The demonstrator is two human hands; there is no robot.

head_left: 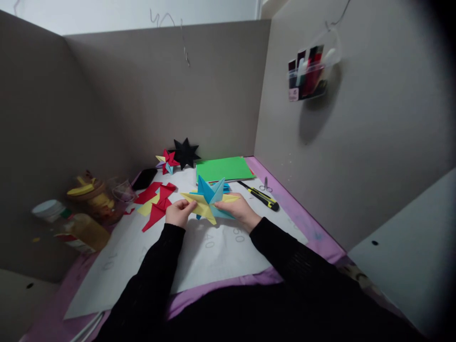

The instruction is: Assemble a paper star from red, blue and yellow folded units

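A folded-paper star (204, 191) in blue, pale blue and yellow is held just above the white sheet (228, 266) that covers much of the surface (326, 244), in front of the person's body. It is gripped at opposite sides, presumably so that the middle is kept in sight and the folds are steadied without being crushed.

Red folded pieces (155, 216) and a yellow piece (148, 206) are laid together beyond the left forearm, probably for easy reach. A utility knife (261, 195) and small scissors (265, 185) are set down on the right, near each other, apart from the loose paper. Behind the held star, a stack of sheets topped with green (225, 169) is placed; a multicoloured star (168, 162) and a black star (185, 153) are stood at the back, likely to be out of the way.

Hands: by the left hand (177, 213), the yellow point on the left is pinched between thumb and fingers, with the fingers curled in and little gap left. By the right hand (239, 209), the right side is pinched, the thumb being laid along the front near the middle; its fingers are largely hidden behind the paper, and their exact spread cannot be told.
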